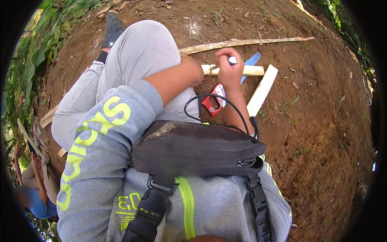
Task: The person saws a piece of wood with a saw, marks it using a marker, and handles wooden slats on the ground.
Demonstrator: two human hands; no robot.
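My right hand (230, 69) is closed in a fist round a handle with a white, rounded end (232, 60). A thin part seems to stick out from the fist toward the left; what kind of tool it is I cannot make out. Below it lies a pale wooden strip (253, 70). My left hand (196, 73) is bent down at the strip's left end, beside my knee, with its fingers hidden. A hand saw with a red and white handle (213, 104) and blue blade (253, 59) lies on the ground, passing under the strip.
Another pale board (263, 89) lies slanted at the right, near the strip's end. A long rough stick (250, 41) lies beyond on the brown soil (322, 101). A black bag (193, 147) with a cord loop sits on my chest. Another person (42, 193) is at far left.
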